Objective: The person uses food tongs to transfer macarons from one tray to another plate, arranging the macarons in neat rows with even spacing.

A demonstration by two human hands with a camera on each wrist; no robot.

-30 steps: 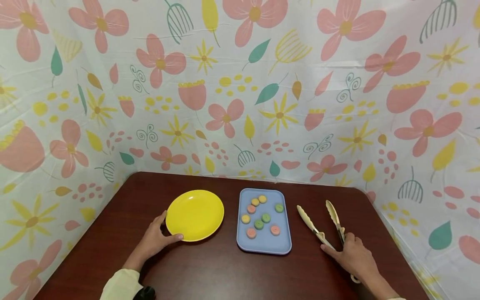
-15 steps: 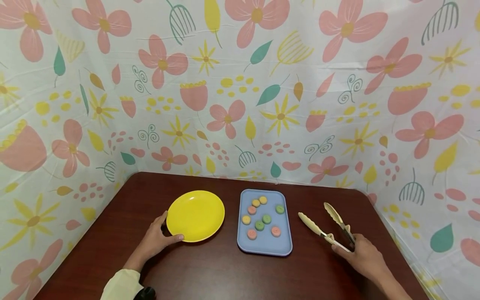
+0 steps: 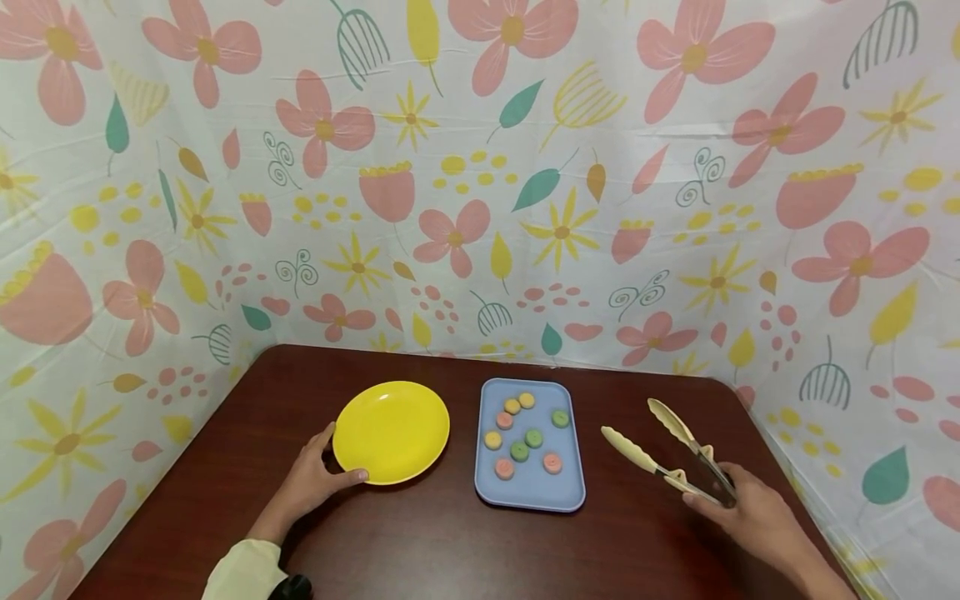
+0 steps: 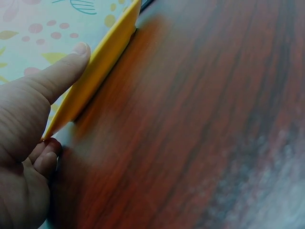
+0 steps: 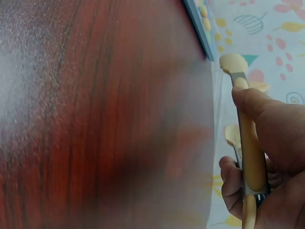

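Observation:
My left hand (image 3: pixel 311 477) holds the rim of a round yellow plate (image 3: pixel 392 433) at the table's left, thumb at the front edge and fingers at the left side. In the left wrist view the thumb (image 4: pixel 66 71) presses the plate's side (image 4: pixel 102 62). At the right, my right hand (image 3: pixel 761 510) grips a pair of tongs (image 3: pixel 633 450) with cream tips and metal arms; the arms stand apart with nothing between them. The right wrist view shows the thumb along one tong arm (image 5: pixel 250 148) and curled fingers at the other.
Between the hands lies a blue rectangular tray (image 3: pixel 528 492) with several small round macaron-like pieces: yellow (image 3: pixel 492 440), pink (image 3: pixel 552 463) and green (image 3: pixel 533 437). All stand on a dark reddish wooden table (image 3: pixel 465 558). A flower-patterned cloth (image 3: pixel 450 167) hangs behind the table and at both sides.
My right hand has moved to the right with the tongs, whose tips now angle more to the left. The left hand and plate stay in place.

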